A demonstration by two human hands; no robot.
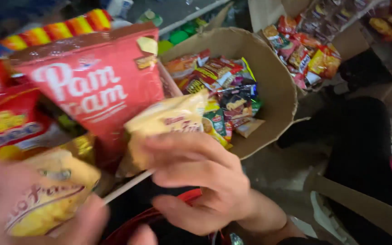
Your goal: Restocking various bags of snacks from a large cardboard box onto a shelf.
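Right hand (196, 174) curled around a pale yellow snack packet (169, 122), fingers pressed on its face; left hand (46, 218), blurred at lower left, clamped on a second yellow packet (51, 195); large red bag (91, 86) stood upright between them, just behind both packets. Cardboard box (273, 86) beyond already part-filled with mixed packets; both held packets not yet in it, so the sorting looked midway.

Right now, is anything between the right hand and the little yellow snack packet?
No. The right hand already touches the yellow snack packet, its fingers lying over its lower edge. The big red bag sits behind the packet, not between them.
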